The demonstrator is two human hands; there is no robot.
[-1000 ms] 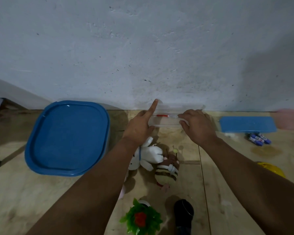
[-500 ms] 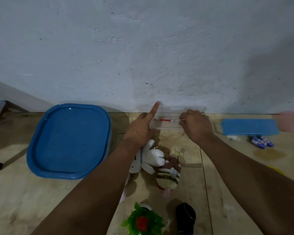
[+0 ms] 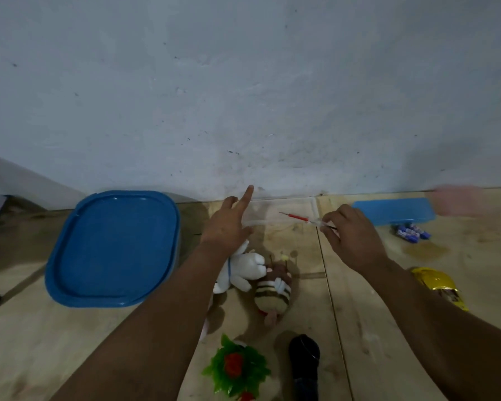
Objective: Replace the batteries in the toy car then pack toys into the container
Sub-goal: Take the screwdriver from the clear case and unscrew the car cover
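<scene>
The right hand pinches a small screwdriver at its clear handle end, fingers curled round it; the red shaft points left over a clear plastic case that lies open against the foot of the wall. The left hand rests on the left end of that case with the fingers relaxed and the forefinger stretched up toward the wall, gripping nothing.

The yellow toy car lies on the wooden surface at the right, just beyond the right forearm and partly hidden by it. A few blue-and-white batteries lie near the wall on the right, just in front of a flat blue lid. The large container sits at the left with its blue lid on.

Between the forearms lie two soft toys, touching: a white plush, partly under the left wrist, and a striped brown-and-cream plush. Nearer the camera stand a green leafy toy with a red centre and a dark rounded object (too dim to tell what it is). At the far right edge by the wall is a pinkish blur that I cannot make out.
</scene>
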